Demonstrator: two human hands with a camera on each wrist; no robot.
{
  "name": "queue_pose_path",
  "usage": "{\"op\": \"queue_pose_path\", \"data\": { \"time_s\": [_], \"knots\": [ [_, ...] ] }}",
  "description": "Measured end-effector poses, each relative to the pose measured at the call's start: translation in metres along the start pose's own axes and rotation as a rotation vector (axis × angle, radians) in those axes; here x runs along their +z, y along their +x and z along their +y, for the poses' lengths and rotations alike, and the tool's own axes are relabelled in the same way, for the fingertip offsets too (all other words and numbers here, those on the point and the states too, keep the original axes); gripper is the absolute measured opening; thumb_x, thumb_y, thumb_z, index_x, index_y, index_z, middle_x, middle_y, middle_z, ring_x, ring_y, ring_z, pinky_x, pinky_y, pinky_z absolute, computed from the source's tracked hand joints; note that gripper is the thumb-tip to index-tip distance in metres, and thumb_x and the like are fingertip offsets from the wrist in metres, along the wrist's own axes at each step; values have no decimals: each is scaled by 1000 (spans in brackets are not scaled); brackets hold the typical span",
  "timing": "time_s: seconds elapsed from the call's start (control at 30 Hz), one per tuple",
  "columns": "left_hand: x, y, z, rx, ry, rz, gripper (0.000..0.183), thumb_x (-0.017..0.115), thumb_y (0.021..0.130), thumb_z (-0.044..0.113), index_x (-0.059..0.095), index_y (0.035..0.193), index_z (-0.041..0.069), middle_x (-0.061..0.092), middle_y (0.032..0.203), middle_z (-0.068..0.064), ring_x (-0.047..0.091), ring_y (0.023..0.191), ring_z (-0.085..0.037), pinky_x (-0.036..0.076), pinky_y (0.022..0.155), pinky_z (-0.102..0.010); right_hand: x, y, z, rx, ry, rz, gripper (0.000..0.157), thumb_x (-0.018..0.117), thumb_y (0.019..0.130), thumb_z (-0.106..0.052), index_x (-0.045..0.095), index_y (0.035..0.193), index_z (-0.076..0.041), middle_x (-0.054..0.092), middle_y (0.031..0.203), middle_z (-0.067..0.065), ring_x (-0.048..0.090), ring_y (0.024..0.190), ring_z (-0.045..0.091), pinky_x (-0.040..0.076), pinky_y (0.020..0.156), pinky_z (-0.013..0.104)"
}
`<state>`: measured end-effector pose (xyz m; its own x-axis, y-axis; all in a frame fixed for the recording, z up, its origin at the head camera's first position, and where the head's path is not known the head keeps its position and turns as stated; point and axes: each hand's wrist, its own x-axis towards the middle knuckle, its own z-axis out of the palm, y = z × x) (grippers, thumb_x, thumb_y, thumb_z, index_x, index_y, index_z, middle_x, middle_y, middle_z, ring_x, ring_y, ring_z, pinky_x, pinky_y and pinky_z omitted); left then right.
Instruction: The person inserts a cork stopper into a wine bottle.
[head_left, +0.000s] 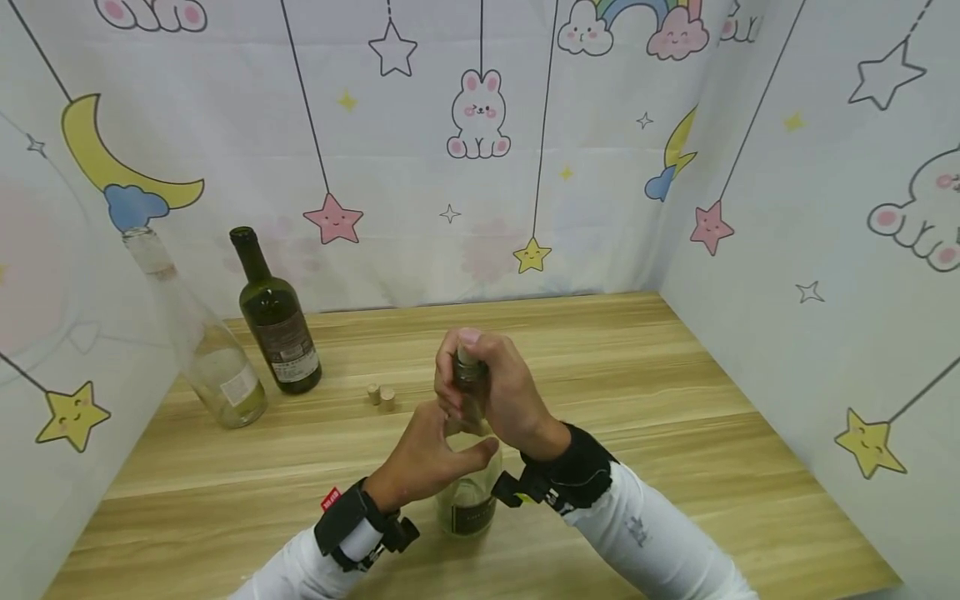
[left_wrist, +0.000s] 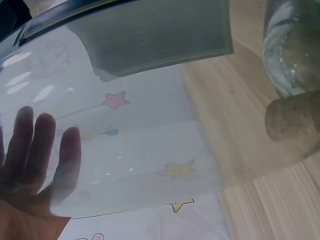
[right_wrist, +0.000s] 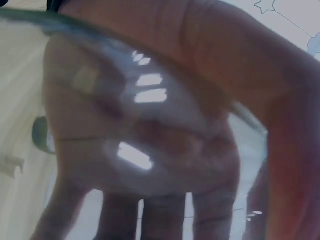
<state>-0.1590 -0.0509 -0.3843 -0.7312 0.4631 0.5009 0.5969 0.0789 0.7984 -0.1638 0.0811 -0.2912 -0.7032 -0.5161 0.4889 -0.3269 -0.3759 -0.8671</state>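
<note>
A clear glass bottle (head_left: 457,512) with a dark label stands on the table before me. My right hand (head_left: 510,392) grips its neck, the thumb lying over a pale cork (head_left: 467,357) at the mouth. Lower down, my left hand (head_left: 431,454) holds the bottle's upper part, thumb across the front. Through the glass in the left wrist view, the left fingers (left_wrist: 67,155) show behind the bottle. A cork (left_wrist: 292,117) appears there near the base, seemingly inside. Bottle glass (right_wrist: 150,125) covers the right palm in the right wrist view.
Two small corks (head_left: 380,397) stand on the wooden table (head_left: 637,375), left of the hands. Farther left are a dark green bottle (head_left: 281,333) and a tall clear bottle (head_left: 225,379). Patterned curtains (head_left: 420,167) enclose the back and sides.
</note>
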Motion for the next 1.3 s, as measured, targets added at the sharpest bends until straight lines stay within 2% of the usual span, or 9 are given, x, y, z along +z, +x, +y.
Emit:
{"op": "queue_pose_path", "data": {
  "time_s": [0.17,0.3,0.4,0.5,0.73,0.9,1.03,1.13,1.3],
  "knots": [
    [0,0,-1,10,-3,8,30,74,81,-2,65,108,7,70,107,-7,70,94,-19,62,81,-39,0,-6,5,-32,-38,23,39,48,99,-25,49,77,8,50,60,-1,49,52,12,48,50,20],
    [-1,-1,-3,24,-17,7,43,76,81,-2,61,120,7,70,113,-7,68,100,-17,60,86,-34,0,-12,9,-39,-154,68,27,63,95,-15,53,82,6,54,59,8,56,54,10,53,55,20],
    [-1,-2,-4,33,-59,-10,54,76,82,-2,57,131,7,68,121,-9,65,107,-16,58,90,-32,-1,-15,14,-36,-256,96,19,62,96,-7,55,81,3,56,58,19,60,55,11,54,54,24],
    [-1,-3,-5,19,-115,-33,62,75,82,-4,51,138,7,65,127,-11,64,111,-16,57,94,-31,-2,-18,18,-28,-304,99,18,60,96,-6,56,80,2,58,60,24,62,54,17,54,51,27],
    [-2,-4,-7,-8,-158,-54,65,75,80,-6,50,139,6,63,127,-11,64,112,-17,57,95,-31,-3,-19,22,-49,-320,69,19,59,98,-3,56,80,3,60,60,24,63,53,27,55,50,29],
    [-2,-1,-7,-57,-191,-56,65,76,82,-3,50,138,14,62,131,-5,61,119,-19,54,100,-32,-6,-15,20,-80,-354,42,19,57,97,1,54,79,3,57,57,21,60,51,30,56,53,27],
    [-1,-2,-6,-91,-198,-37,73,77,85,5,43,147,22,55,143,-1,53,131,-22,46,108,-47,-12,-15,18,-73,-393,48,18,57,98,1,55,80,2,58,57,19,60,51,32,58,54,30],
    [-1,-4,-6,-111,-175,-12,74,77,87,13,39,149,24,49,149,-2,48,135,-26,39,110,-59,-22,-16,16,-67,-432,88,20,57,98,1,57,78,1,58,58,19,60,51,29,57,52,30],
    [-6,-1,-10,-67,-145,-10,59,73,90,9,46,141,15,51,145,-8,49,132,-34,40,109,-61,-53,-15,1,-75,-505,213,22,58,99,1,59,76,1,60,57,16,61,50,22,57,53,27]
  ]
}}
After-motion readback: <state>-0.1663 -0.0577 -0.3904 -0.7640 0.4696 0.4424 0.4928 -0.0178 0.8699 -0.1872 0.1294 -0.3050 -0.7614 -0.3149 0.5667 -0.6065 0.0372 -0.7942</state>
